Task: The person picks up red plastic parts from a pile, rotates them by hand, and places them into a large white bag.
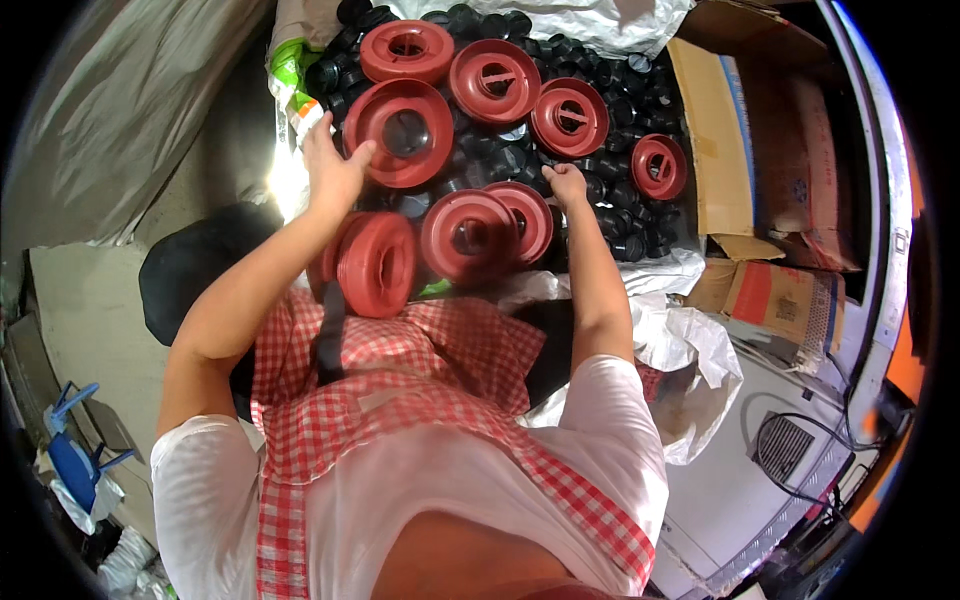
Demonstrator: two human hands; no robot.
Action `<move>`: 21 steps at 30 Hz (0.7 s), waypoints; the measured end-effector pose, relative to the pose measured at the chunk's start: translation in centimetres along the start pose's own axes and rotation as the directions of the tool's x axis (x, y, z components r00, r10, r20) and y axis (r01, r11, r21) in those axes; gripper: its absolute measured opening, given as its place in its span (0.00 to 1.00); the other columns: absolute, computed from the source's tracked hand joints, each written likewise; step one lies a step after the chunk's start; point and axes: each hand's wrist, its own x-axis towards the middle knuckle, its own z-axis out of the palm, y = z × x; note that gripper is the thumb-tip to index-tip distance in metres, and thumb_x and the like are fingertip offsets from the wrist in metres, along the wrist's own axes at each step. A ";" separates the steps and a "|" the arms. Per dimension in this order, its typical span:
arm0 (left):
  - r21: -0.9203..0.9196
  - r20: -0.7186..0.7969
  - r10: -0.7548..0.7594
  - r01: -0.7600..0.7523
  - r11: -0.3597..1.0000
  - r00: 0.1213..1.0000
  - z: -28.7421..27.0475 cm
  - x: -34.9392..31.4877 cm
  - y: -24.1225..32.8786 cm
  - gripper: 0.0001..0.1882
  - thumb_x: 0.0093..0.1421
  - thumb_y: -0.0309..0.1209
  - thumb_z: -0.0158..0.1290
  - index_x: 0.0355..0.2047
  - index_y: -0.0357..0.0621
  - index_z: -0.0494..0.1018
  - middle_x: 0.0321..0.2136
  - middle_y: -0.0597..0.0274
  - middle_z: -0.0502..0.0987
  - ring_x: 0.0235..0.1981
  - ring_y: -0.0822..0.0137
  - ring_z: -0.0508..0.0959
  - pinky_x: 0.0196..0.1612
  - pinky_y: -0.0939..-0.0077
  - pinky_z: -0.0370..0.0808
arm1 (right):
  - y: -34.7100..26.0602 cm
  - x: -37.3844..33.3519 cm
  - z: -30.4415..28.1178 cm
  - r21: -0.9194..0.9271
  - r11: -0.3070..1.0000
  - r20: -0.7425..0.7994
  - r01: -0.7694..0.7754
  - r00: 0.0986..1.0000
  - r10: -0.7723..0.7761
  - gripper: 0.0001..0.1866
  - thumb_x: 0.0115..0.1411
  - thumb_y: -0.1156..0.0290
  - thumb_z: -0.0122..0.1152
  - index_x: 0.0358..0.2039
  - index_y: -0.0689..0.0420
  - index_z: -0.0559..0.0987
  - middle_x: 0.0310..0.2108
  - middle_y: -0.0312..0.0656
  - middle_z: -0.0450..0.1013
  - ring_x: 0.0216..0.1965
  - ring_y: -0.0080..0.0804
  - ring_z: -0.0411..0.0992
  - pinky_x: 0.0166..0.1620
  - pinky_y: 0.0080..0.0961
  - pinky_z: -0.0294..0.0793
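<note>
Over a heap of small black plastic caps (505,160) lie several round, dark-red flanged plastic parts, some with a crossbar in the centre opening. My left hand (335,170) has its thumb and fingers apart at the left edge of a large red flanged part (426,165); its thumb overlaps the rim. My right hand (568,185) is closed, fingertips pinched together among the caps, below a red part with a crossbar (570,118). Whatever sits in that pinch is too small to make out. Nearest my body are stacked red rings (377,265) and two overlapping red discs (465,240).
White plastic sheeting (600,20) borders the heap. Open cardboard boxes (712,130) stand at the right, above a pale metal cabinet (740,490) with black cables. A crumpled white bag (690,375) lies near my right elbow. A blue stool (75,465) is far left.
</note>
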 end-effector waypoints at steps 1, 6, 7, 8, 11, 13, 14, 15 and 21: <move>-0.017 -0.059 0.231 -0.232 0.973 0.971 -0.8 -0.6 2.6 0.33 0.49 0.31 0.58 0.55 0.36 0.60 0.50 0.45 0.65 0.54 0.48 0.63 0.55 0.60 0.62 | 0.6 1.2 0.5 -0.097 0.995 0.004 0.031 1.000 -0.031 0.15 0.51 0.63 0.67 0.32 0.61 0.76 0.26 0.42 0.73 0.24 0.28 0.71 0.34 0.27 0.75; -0.238 0.818 0.296 -0.177 0.955 0.493 0.6 -8.3 10.0 0.27 0.49 0.42 0.58 0.45 0.39 0.71 0.38 0.43 0.76 0.42 0.47 0.76 0.44 0.58 0.72 | 0.6 2.2 4.3 -0.074 0.995 -0.230 -0.071 0.972 0.052 0.42 0.42 0.53 0.68 0.51 0.69 0.65 0.44 0.62 0.72 0.49 0.52 0.70 0.52 0.34 0.68; -0.249 0.771 0.263 -0.106 0.963 0.580 3.0 -11.1 8.7 0.35 0.49 0.46 0.58 0.52 0.35 0.65 0.41 0.38 0.73 0.45 0.44 0.74 0.47 0.58 0.71 | -1.3 1.1 4.6 -0.151 0.982 -0.117 -0.114 0.988 0.096 0.47 0.40 0.54 0.68 0.53 0.73 0.59 0.45 0.65 0.69 0.49 0.54 0.70 0.52 0.34 0.68; -0.049 0.856 0.034 0.015 0.999 0.516 5.0 -12.2 9.6 0.43 0.49 0.47 0.58 0.57 0.29 0.57 0.43 0.36 0.72 0.47 0.43 0.72 0.51 0.59 0.69 | -1.7 0.3 4.2 -0.140 0.987 -0.117 -0.079 0.991 0.063 0.46 0.41 0.55 0.68 0.53 0.73 0.60 0.45 0.65 0.69 0.49 0.53 0.70 0.51 0.34 0.68; -0.015 0.852 0.045 -0.062 0.998 0.522 10.7 -16.1 8.2 0.50 0.47 0.44 0.60 0.59 0.24 0.48 0.41 0.38 0.74 0.47 0.46 0.73 0.50 0.56 0.68 | -2.2 -2.5 2.1 -0.157 0.987 -0.183 -0.020 0.983 -0.009 0.37 0.43 0.61 0.65 0.50 0.70 0.64 0.44 0.62 0.71 0.47 0.53 0.71 0.51 0.35 0.68; 0.218 0.835 -0.154 -0.059 0.974 0.529 11.2 -16.5 9.1 0.50 0.46 0.40 0.59 0.60 0.25 0.44 0.41 0.41 0.75 0.45 0.47 0.75 0.50 0.51 0.66 | -3.0 -5.3 -0.2 -0.146 0.988 -0.245 0.050 0.966 -0.085 0.33 0.43 0.63 0.64 0.48 0.67 0.66 0.43 0.60 0.71 0.46 0.53 0.71 0.51 0.35 0.68; 0.142 0.821 -0.080 -0.067 0.988 0.566 11.4 -16.7 8.4 0.49 0.46 0.40 0.59 0.60 0.26 0.45 0.40 0.41 0.75 0.45 0.47 0.75 0.50 0.51 0.66 | -3.0 -6.5 -1.0 -0.143 0.986 -0.273 0.086 0.954 -0.123 0.31 0.44 0.64 0.64 0.47 0.66 0.67 0.43 0.60 0.72 0.45 0.53 0.72 0.50 0.35 0.68; 0.051 0.803 0.020 -0.103 0.993 0.595 10.9 -16.3 8.2 0.48 0.45 0.39 0.59 0.59 0.26 0.46 0.40 0.42 0.75 0.45 0.47 0.75 0.50 0.51 0.66 | -1.1 -6.5 -2.6 -0.060 0.992 -0.330 0.110 0.936 -0.124 0.29 0.44 0.69 0.63 0.47 0.65 0.68 0.41 0.56 0.73 0.44 0.48 0.73 0.50 0.32 0.69; -0.703 0.705 0.268 0.597 0.386 0.657 -1.6 -9.7 12.5 0.33 0.56 0.40 0.54 0.56 0.36 0.58 0.41 0.52 0.76 0.41 0.57 0.78 0.44 0.65 0.74 | 1.5 -12.1 -5.2 0.518 0.802 -0.273 0.297 0.946 -0.175 0.17 0.55 0.78 0.50 0.47 0.63 0.69 0.34 0.39 0.73 0.31 0.24 0.70 0.37 0.19 0.72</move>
